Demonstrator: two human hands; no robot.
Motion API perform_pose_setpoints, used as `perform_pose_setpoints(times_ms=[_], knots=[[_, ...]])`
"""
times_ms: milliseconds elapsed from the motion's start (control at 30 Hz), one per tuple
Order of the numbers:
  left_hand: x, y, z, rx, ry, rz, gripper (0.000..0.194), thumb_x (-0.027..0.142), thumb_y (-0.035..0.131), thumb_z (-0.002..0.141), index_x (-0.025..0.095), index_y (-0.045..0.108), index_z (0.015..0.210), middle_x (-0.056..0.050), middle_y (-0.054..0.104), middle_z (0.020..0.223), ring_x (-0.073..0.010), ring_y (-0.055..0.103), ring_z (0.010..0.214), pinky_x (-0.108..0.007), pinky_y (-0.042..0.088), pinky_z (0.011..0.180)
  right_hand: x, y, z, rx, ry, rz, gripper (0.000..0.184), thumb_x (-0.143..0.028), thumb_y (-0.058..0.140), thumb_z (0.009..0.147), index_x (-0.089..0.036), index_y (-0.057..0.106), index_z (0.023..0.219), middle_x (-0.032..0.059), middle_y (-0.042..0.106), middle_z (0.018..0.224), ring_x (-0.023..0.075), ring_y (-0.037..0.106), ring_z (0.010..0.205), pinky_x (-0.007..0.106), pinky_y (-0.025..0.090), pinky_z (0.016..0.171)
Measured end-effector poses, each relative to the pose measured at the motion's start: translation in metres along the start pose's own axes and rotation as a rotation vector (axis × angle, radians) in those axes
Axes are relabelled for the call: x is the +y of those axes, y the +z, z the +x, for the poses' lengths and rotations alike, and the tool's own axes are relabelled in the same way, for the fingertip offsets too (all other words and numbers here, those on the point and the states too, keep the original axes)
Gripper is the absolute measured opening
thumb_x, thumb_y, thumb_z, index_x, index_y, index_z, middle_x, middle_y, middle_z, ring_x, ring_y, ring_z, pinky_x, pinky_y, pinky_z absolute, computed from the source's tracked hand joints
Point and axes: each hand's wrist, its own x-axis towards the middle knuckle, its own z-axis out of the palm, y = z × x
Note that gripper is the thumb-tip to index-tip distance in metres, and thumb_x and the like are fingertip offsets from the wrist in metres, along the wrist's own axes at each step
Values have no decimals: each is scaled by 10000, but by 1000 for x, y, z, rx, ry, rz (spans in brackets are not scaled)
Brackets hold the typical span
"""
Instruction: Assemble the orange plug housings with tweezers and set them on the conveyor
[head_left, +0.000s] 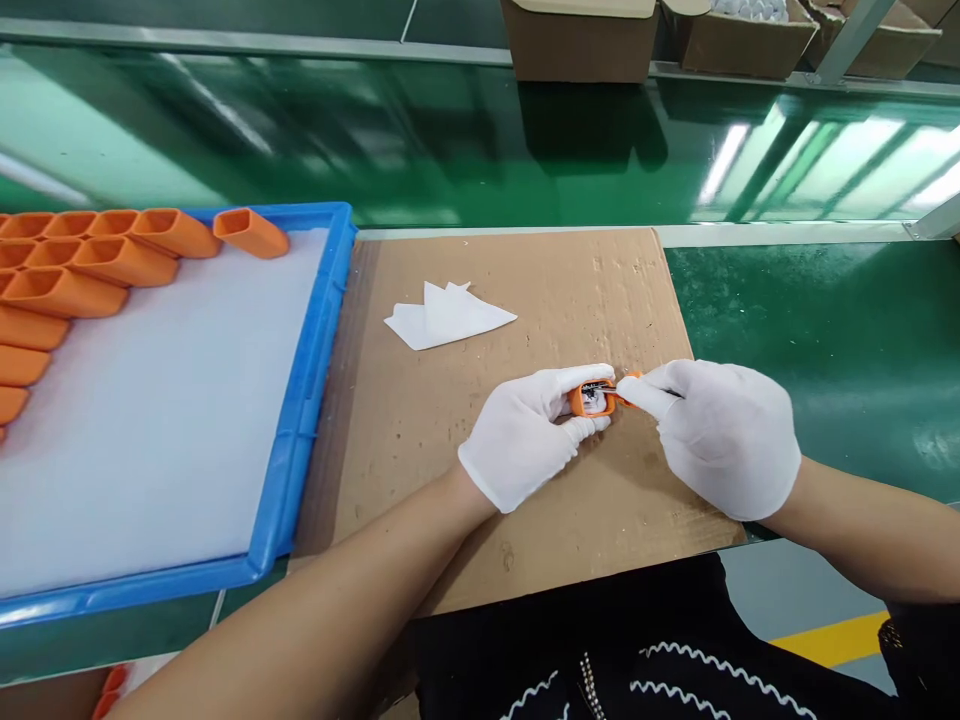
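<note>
My left hand (pixel 529 430), in a white glove, grips a small orange plastic housing (pixel 610 402) between thumb and fingers, its open end facing up and toward me. Dark and white material shows inside the opening, too small to make out. At the housing's right side, my gloved right hand (pixel 720 430) is closed around a thin metal tool, whose tip reaches into the opening. Most of this tool is hidden by the fingers, so its kind is unclear. Both hands are above a brown cardboard sheet (pixel 420 480). Beyond them lies a folded white cloth or paper (pixel 457 318).
On the left stands a blue tray (pixel 292 430) with a white liner, holding several orange hollow housings (pixel 105 265) in rows. A single housing (pixel 251 232) sits near its far right corner. Cardboard boxes (pixel 581 45) are at the back, beyond the green tabletop (pixel 817 330).
</note>
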Motion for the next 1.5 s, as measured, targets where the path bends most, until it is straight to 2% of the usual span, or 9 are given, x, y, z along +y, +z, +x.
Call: perform_pose_setpoints(times_ms=[100,167,367,600,833,1000,1233,1400,1500], knots=[[0,2,-1,6,-7,19,495,248,760,702,228,737,1196,-57,770,1095,-275,715,1048,-475,603,955,-1,0,0,204,-3,-35,308,-184,526,921,-221,658,645,-31,495,508,119,335,496,288,178,528],[0,2,-1,20,4,51,494,246,756,705,228,737,1198,-53,767,1101,-266,719,1030,-462,604,951,-2,-2,2,256,11,-67,355,-181,511,910,-216,619,574,-36,440,466,118,301,472,279,169,503],[8,3,-6,51,21,226,464,227,732,753,257,731,1216,-25,764,1109,-227,726,976,-383,616,902,-10,-6,7,221,8,-122,458,-143,419,919,-202,450,466,-41,340,423,116,225,455,269,149,482],[13,2,-9,77,103,420,422,202,697,788,274,740,1201,2,769,1112,-192,724,937,-314,607,848,-10,-7,4,131,-15,-105,347,-120,514,854,-190,440,522,-51,304,480,110,193,484,272,137,504],[12,2,-9,75,76,361,448,243,702,788,251,724,1235,-12,772,1097,-197,725,937,-331,602,883,-5,-10,1,88,-67,-101,289,-97,486,848,-226,598,616,-39,446,520,138,241,496,281,151,500],[11,2,-9,76,102,380,428,244,708,780,269,740,1206,-2,773,1070,-195,726,900,-334,602,890,-8,-9,2,101,-25,-96,323,-88,486,863,-216,576,580,-36,415,493,133,229,479,285,149,503],[6,1,-7,48,97,316,430,266,713,788,278,730,1217,-7,768,1093,-212,733,933,-359,605,918,-6,-10,0,71,-144,-83,240,-74,519,806,-218,606,633,-34,435,534,130,250,486,295,156,515],[9,1,-8,50,81,327,433,247,708,785,269,731,1217,-9,769,1109,-215,729,958,-366,595,940,-3,-10,0,137,-71,-100,253,-85,538,775,-213,525,557,-41,389,486,126,238,466,281,142,497],[6,0,-8,43,123,340,420,248,707,787,261,735,1206,-7,759,1162,-209,725,978,-372,577,979,-2,-9,0,90,-147,-108,233,-87,550,801,-209,572,604,-33,460,539,117,290,487,293,148,522]])
